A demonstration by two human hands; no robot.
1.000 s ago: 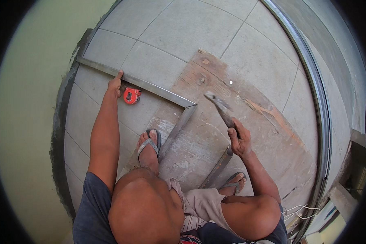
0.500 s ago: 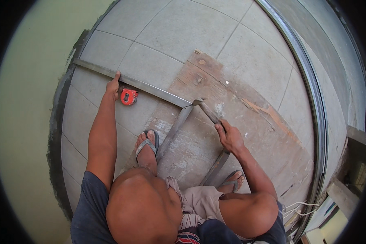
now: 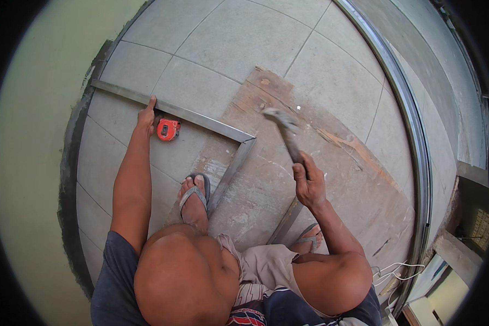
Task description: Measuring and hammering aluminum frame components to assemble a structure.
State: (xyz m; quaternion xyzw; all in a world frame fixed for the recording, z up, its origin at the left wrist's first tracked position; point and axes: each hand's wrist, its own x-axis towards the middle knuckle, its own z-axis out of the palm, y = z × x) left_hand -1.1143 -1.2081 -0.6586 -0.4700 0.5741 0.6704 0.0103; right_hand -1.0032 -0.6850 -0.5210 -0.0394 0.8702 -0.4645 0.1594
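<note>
A grey metal bar [image 3: 198,120] slants across the tiles, and at its right end it meets a second metal bar [image 3: 232,169] in a mitred corner [image 3: 249,139]. My left hand [image 3: 147,115] is closed round the first bar, thumb on top. In my right hand [image 3: 311,185] is a hammer [image 3: 289,142], held by its handle. Its head is blurred by motion and hangs clear of the corner, over the plywood. Beside my left hand lies a red tape measure [image 3: 168,129].
A worn plywood board [image 3: 320,157] covers part of the tiled floor [image 3: 244,35]. Another metal bar [image 3: 286,221] lies between my sandalled feet. A pale wall [image 3: 32,136] rises at left; a metal track [image 3: 413,103] curves along the right, near white cable [image 3: 396,270].
The hammer has come off the corner joint, its head now farther up and right. My left hand keeps its hold on the bar. The view has shifted slightly.
</note>
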